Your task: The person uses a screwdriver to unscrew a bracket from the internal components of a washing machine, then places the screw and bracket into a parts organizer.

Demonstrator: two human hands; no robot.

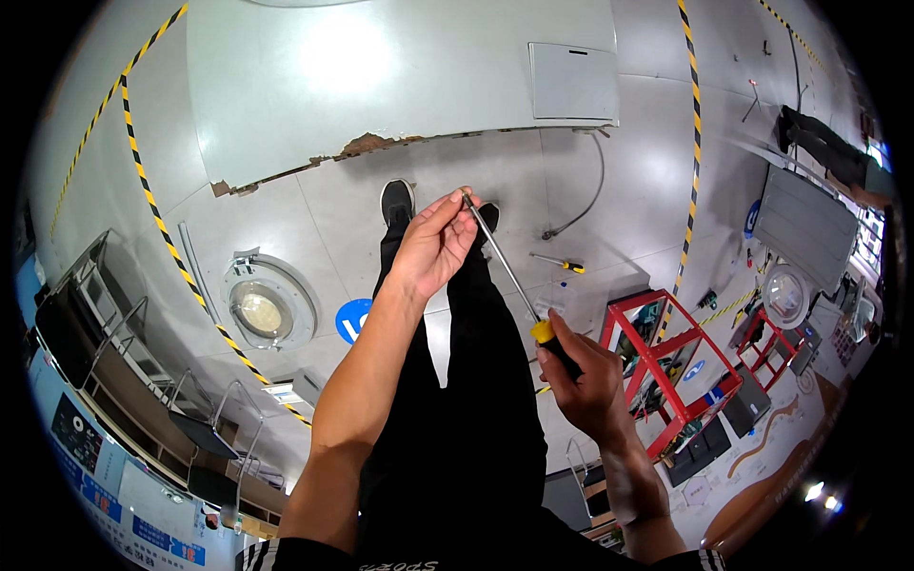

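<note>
My right hand [586, 371] is closed round the yellow-and-black handle of a long screwdriver [506, 266]. Its metal shaft slants up and left to my left hand [440, 238], whose thumb and fingertips pinch together at the tip. Something small seems to be between those fingertips, too small to name. Beyond my hands stands a large pale grey appliance panel [428, 71], its lower edge rusted and chipped. A square hatch cover [573, 82] sits at the panel's right.
A second yellow-and-black screwdriver [558, 263] and a grey hose [602, 176] lie on the floor. At left rests a round washing machine door [269, 303]. A red metal frame [657, 362] stands at right. Black-and-yellow tape [693, 143] marks the floor; chairs [205, 433] are far left.
</note>
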